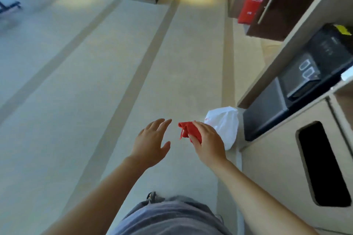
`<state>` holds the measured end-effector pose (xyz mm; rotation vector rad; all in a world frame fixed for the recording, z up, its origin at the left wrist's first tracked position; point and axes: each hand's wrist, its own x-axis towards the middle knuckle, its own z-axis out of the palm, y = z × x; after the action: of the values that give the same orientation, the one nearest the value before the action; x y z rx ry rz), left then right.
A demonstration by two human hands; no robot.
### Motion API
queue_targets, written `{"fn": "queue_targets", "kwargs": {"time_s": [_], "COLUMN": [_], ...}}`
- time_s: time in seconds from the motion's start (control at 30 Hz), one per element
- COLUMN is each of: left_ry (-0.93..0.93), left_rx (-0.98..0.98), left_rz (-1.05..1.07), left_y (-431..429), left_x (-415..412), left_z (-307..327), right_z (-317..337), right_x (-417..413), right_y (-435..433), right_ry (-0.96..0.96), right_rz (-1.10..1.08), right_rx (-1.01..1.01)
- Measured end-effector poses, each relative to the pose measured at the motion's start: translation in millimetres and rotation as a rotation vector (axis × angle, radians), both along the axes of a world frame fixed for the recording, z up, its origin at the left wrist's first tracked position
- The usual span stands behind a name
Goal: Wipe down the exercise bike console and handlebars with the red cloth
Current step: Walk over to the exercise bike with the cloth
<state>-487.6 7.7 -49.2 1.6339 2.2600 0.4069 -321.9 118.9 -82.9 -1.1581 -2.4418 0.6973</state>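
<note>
My right hand point(207, 143) grips the bunched red cloth point(188, 130) in front of my body, a loose corner hanging from it. Just to its left, my left hand point(152, 143) is held out with spread, straight fingers and holds nothing; a small gap separates it from the cloth. No exercise bike console or handlebars show in this view. A dark piece of equipment point(11, 6) sits blurred at the far left edge.
A pale tiled floor point(95, 82) stretches ahead. On the right stands a beige cabinet point(277, 158) with a dark slot, a black appliance point(305, 82) with a digital display, and a white plastic bag point(225, 126) on the floor. A red box point(252, 2) leans further back.
</note>
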Motion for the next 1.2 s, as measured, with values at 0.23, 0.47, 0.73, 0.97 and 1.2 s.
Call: {"fn": "queue_targets", "kwargs": {"time_s": [0.23,0.47,0.73,0.97,1.2], "left_ry": [-0.034,-0.092,-0.11,-0.079,-0.09], "left_rx": [0.031,0.027,-0.019,-0.035,-0.039], "left_rz": [0.324,0.483,0.447,0.418,0.534], "left_y": [-31,-17,89,193,225], "left_x": [-102,-172,-301,-433,-543], "left_z": [1,-13,-27,-10,-11], "right_z": [-8,-6,-14,-4,2], "right_x": [-131,-225,-350,-477,-609], "right_y": [10,44,142,236,287], "right_ry": [0.002,-0.015,-0.013,-0.063,-0.073], "right_rz": [0.244,0.337,0.307,0.378,0.47], "right_rx": [-0.097,-0.096,-0.163,-0.173,-0.154]}}
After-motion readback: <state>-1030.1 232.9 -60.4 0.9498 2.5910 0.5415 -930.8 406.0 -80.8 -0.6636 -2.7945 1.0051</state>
